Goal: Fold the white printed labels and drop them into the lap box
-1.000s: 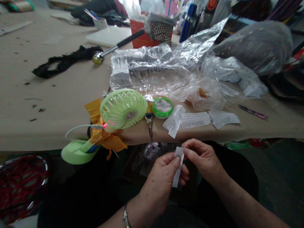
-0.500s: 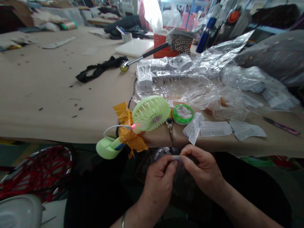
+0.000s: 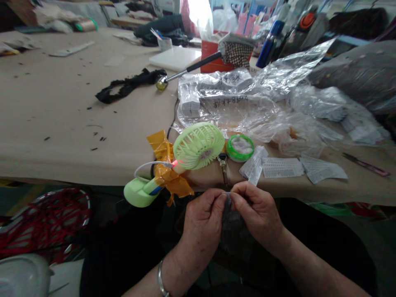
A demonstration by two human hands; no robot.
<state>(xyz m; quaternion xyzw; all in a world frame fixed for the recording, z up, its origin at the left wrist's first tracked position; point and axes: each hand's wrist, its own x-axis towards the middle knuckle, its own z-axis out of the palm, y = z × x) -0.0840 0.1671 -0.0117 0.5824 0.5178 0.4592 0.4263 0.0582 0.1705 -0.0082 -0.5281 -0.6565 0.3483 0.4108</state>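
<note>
Head view: left hand (image 3: 202, 216), right hand (image 3: 256, 214) pinching small paper label (image 3: 228, 197)

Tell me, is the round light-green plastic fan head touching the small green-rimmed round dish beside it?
Apart. The head view shows a strip of tan table and a small metal key between the fan head and the green-rimmed dish.
</note>
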